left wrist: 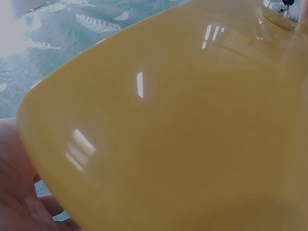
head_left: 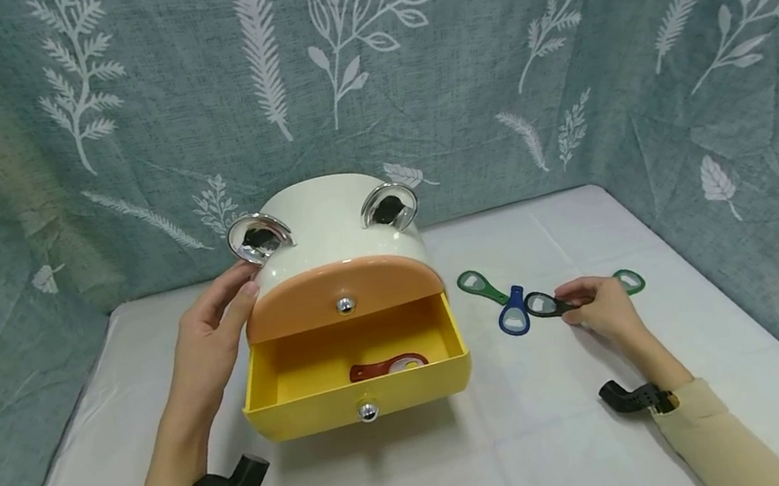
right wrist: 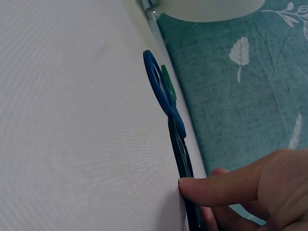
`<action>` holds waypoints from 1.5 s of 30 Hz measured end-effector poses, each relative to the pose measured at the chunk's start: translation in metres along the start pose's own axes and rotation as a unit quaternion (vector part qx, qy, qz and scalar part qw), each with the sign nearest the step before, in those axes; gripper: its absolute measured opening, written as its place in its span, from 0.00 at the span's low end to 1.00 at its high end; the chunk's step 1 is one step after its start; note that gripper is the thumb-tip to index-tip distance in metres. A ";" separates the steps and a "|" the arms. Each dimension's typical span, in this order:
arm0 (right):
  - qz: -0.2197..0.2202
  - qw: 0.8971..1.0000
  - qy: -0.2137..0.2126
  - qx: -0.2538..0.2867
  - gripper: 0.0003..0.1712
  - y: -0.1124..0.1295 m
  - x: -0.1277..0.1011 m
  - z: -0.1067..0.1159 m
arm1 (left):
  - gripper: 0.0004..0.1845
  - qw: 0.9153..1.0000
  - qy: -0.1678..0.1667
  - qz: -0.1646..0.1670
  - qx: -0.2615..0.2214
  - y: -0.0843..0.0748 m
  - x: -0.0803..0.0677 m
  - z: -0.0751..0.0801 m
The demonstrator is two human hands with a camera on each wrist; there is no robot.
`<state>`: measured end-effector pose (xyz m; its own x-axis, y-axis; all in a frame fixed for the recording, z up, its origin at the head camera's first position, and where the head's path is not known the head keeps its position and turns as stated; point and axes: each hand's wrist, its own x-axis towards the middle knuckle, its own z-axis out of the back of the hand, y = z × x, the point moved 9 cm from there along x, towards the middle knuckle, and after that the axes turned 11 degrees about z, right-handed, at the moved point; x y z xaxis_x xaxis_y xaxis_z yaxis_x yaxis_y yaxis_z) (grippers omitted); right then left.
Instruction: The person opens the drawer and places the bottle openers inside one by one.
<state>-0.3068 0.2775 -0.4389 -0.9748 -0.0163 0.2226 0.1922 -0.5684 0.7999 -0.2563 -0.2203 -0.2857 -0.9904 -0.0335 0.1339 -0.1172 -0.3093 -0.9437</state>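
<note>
A white cabinet [head_left: 325, 219] with shiny round eyes has an orange upper drawer [head_left: 344, 293], pushed in, and a yellow lower drawer [head_left: 309, 412], pulled out. Inside the yellow drawer lies a red magnifying glass [head_left: 371, 370]. My left hand [head_left: 209, 329] rests against the cabinet's left side, below one eye, its fingers partly hidden behind it. On the right, my right hand [head_left: 604, 310] pinches the handle of a black magnifying glass [head_left: 556, 305] between thumb and fingers, low over the table. In the right wrist view the thumb presses on that dark handle [right wrist: 183, 166].
A blue magnifying glass [head_left: 514, 315] lies touching or close to the black one's lens. Beside it is a green magnifying glass [head_left: 479, 286]. Another green one [head_left: 629, 281] shows beyond my right hand. The white-covered table [head_left: 540, 439] meets a patterned green curtain [head_left: 192, 138] behind.
</note>
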 end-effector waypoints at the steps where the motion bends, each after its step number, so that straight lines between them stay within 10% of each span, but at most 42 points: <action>1: 0.001 1.000 0.003 0.000 0.23 0.001 0.000 -0.002 | 0.26 1.000 -0.001 -0.001 0.002 0.000 -0.001 0.001; 45: 0.058 0.994 0.076 0.059 0.17 0.013 -0.005 -0.010 | 0.23 1.000 -0.002 -0.009 -0.006 -0.001 -0.003 0.001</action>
<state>-0.3005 0.2617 -0.4351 -0.9493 -0.2053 0.2380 0.3079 -0.4559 0.8351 -0.2530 -0.2213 -0.2848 -0.9880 -0.0316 0.1513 -0.1352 -0.2981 -0.9449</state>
